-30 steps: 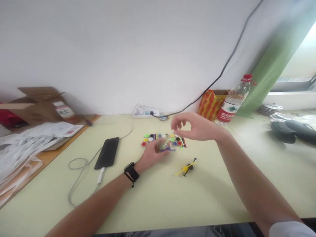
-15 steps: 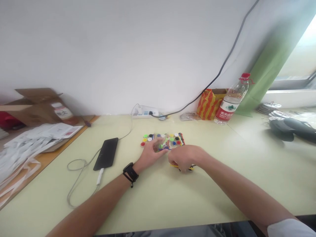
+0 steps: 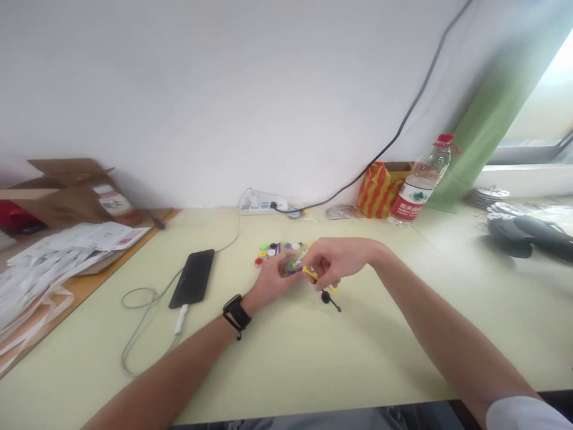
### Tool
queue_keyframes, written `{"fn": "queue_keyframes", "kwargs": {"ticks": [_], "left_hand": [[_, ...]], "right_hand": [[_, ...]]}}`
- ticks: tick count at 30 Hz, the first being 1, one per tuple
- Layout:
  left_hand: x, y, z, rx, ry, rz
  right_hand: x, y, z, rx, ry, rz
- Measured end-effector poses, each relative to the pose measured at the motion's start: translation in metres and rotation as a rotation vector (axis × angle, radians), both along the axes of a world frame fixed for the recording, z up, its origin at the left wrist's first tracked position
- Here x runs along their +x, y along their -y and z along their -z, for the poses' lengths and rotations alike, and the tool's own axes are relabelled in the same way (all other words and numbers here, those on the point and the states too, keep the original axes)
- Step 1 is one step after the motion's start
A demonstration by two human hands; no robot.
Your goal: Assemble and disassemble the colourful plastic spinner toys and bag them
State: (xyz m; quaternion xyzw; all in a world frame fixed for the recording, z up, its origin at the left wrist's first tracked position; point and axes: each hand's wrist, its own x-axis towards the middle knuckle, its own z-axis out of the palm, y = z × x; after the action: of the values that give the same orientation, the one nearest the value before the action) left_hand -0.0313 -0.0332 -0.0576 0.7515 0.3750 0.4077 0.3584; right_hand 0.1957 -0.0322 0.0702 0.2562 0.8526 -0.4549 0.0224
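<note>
My left hand (image 3: 276,276), with a black watch (image 3: 237,313) on the wrist, curls its fingers and thumb round a small clear container (image 3: 292,265) with coloured pieces in it. Pinched in the fingers of my right hand (image 3: 333,263) is a thin yellow strip (image 3: 310,274), close to the left thumb. Just below the right hand lies a black piece (image 3: 326,297) with a round disc and an arrow-like tip. Small coloured discs (image 3: 263,254) sit in rows beyond the left hand; the right hand hides part of the group.
A phone (image 3: 192,279) on a charging cable lies to the left. A power strip (image 3: 262,204) stands by the wall. Behind on the right are a striped bag (image 3: 378,190), a large water bottle (image 3: 416,185) and a dark tool (image 3: 528,233). White packets (image 3: 89,251) lie far left.
My right hand has lifted and turned towards the left hand, bringing the yellow strip up. The black piece with the disc now shows below it. The left hand stays in place.
</note>
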Motion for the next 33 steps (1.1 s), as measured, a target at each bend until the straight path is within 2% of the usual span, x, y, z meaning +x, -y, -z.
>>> {"fn": "queue_keyframes", "kwargs": {"ticks": [2,5,9,11,16,21,24,29,33], "left_hand": [[0.000,0.000,0.001,0.000,0.006,0.004],[0.001,0.002,0.005,0.010,-0.012,-0.034],[0.001,0.005,0.008,0.056,-0.081,-0.089],[0.001,0.006,0.008,0.087,-0.110,-0.092],[0.001,0.007,0.006,0.130,-0.149,-0.091],[0.001,0.008,0.004,0.120,-0.142,-0.073],[0.002,0.009,0.003,0.107,-0.142,-0.060],[0.001,0.009,0.005,0.094,-0.135,-0.055],[0.002,0.010,0.002,0.094,-0.145,-0.061]], "right_hand": [[0.006,0.001,-0.008,0.009,-0.093,0.039],[0.015,0.004,-0.020,0.091,-0.273,0.194],[0.020,0.012,-0.033,0.273,-0.653,0.447],[0.019,0.016,-0.036,0.397,-0.742,0.532],[0.013,0.024,-0.037,0.636,-0.593,0.554],[0.005,0.025,-0.031,0.739,-0.290,0.456],[0.001,0.023,-0.028,0.828,-0.165,0.447],[0.005,0.021,-0.026,0.823,-0.079,0.439],[0.008,0.021,-0.026,0.784,-0.092,0.496]]}}
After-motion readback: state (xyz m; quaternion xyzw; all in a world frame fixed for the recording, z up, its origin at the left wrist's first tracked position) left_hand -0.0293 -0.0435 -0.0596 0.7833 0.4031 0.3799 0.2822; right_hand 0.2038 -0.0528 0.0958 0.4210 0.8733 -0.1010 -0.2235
